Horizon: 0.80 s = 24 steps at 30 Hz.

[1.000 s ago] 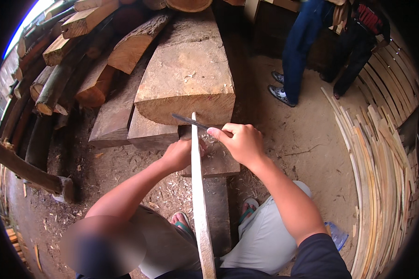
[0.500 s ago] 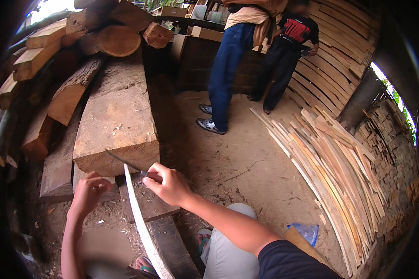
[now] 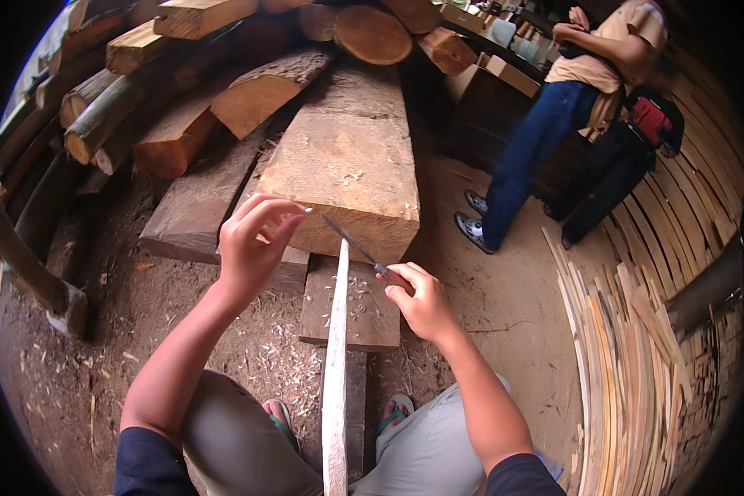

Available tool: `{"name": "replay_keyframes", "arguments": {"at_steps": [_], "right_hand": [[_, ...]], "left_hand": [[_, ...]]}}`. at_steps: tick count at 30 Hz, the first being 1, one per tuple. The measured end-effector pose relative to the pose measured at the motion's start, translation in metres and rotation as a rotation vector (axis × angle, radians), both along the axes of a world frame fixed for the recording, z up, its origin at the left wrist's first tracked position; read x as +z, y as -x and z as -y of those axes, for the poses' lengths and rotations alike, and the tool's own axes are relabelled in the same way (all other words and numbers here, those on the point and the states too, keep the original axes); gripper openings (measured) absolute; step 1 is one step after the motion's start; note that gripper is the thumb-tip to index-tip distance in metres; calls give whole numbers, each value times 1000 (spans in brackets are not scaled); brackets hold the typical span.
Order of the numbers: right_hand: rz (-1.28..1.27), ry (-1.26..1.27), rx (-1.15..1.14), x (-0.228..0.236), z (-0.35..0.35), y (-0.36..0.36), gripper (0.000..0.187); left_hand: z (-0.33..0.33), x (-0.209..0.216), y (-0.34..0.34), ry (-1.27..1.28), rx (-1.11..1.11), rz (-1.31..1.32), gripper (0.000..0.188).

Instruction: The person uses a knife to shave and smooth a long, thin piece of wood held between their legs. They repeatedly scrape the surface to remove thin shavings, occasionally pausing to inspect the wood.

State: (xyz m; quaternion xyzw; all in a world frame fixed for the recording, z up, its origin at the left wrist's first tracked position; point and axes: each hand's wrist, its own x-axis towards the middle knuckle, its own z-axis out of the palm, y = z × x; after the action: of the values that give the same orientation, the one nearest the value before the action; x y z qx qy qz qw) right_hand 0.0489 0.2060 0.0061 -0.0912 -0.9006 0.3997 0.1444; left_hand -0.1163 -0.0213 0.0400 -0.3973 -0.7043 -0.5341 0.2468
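A long, narrow, whitish stick (image 3: 336, 355) runs up between my knees, its tip close to the front face of a big squared timber block (image 3: 347, 157). In my right hand (image 3: 422, 299), fingers wrapped round the dark handle, is a knife (image 3: 357, 243). Its thin dark blade points up and left, crossing just by the stick's tip. My left hand (image 3: 256, 240) is raised by the block's left front corner, thumb and forefinger pinched together. A tiny white bit shows at those fingertips, too small to name.
Sawn logs and beams (image 3: 264, 95) are stacked at the back left. Pale shavings (image 3: 285, 372) litter the dirt floor near my sandalled feet. Long thin wood strips (image 3: 612, 364) lie on the right. Two people stand at the back right, one in blue jeans (image 3: 537, 140).
The view has swung left, so the scene sits further right. My left hand has risen toward the block's edge and closed to a pinch. The knife stays in my right hand by the stick's tip.
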Motion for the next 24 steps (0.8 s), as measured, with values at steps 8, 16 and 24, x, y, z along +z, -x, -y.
{"name": "replay_keyframes", "arguments": {"at_steps": [8, 16, 24], "right_hand": [[-60, 128, 144, -1, 3, 3, 27], [-141, 295, 40, -5, 15, 6, 24], [-131, 94, -67, -16, 5, 7, 28]], "left_hand": [[-1, 8, -4, 117, 132, -329, 34], [31, 20, -1, -498, 329, -250, 47], [14, -4, 2, -308, 145, -175, 27]]}}
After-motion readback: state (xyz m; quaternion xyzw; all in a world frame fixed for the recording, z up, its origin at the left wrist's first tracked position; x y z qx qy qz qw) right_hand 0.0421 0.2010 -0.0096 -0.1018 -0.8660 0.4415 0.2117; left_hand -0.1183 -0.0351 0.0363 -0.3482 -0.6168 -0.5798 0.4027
